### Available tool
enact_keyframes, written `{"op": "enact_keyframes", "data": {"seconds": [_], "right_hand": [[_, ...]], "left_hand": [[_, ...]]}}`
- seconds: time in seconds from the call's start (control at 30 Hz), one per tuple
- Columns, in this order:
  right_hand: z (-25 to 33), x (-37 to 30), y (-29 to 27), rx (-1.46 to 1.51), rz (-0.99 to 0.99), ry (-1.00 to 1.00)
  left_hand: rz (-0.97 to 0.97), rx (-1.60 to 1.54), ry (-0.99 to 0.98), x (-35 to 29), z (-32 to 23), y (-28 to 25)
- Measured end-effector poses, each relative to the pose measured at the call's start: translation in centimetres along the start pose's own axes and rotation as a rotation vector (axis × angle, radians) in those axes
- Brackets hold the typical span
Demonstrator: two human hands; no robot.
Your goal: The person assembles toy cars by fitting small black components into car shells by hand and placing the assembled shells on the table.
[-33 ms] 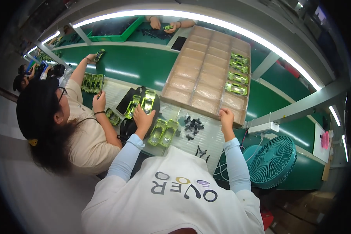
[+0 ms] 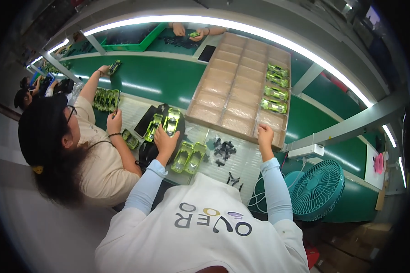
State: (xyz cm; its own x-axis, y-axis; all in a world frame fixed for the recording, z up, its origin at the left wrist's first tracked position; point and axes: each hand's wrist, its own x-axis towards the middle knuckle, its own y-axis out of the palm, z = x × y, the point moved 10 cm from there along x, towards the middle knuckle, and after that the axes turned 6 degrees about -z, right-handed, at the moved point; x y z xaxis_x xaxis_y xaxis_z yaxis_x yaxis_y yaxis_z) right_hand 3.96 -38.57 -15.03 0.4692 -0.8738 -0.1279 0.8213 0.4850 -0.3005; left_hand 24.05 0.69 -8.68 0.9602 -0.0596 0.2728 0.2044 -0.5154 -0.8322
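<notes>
My left hand (image 2: 167, 141) is closed around a lime-green toy car body shell (image 2: 171, 120), lifted over a black bag. Just left of it is a second green car shell (image 2: 154, 126), close to my fingers. Nearer to me, two more green shells (image 2: 189, 158) lie side by side on the pale ribbed mat. My right hand (image 2: 266, 135) is at the near right corner of a compartmented tray (image 2: 218, 102), fingers bent and fingertips together; anything between them is too small to make out. Small black plastic parts (image 2: 224, 149) lie in a pile between my hands.
Several green shells (image 2: 274, 106) sit in the tray's right column. A teal fan (image 2: 316, 189) stands at right beside a white power box (image 2: 306, 151) and cables. A co-worker (image 2: 91, 150) sits close on my left, holding a shell. Another person's hands (image 2: 193, 34) work across the green table.
The whole view has shifted very slightly. Both hands and the shells look otherwise the same.
</notes>
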Motion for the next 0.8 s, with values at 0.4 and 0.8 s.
{"op": "enact_keyframes", "data": {"seconds": [0.4, 0.8], "right_hand": [[3.4, 11.4, 0.4, -1.293, 0.092, -0.564], [4.8, 11.7, 0.8, -1.337, 0.088, -0.614]], "left_hand": [[-0.090, -0.448, -0.246, -3.4, 4.1, -5.1], [0.013, -0.535, -0.133, -5.2, -0.5, -5.4]]}}
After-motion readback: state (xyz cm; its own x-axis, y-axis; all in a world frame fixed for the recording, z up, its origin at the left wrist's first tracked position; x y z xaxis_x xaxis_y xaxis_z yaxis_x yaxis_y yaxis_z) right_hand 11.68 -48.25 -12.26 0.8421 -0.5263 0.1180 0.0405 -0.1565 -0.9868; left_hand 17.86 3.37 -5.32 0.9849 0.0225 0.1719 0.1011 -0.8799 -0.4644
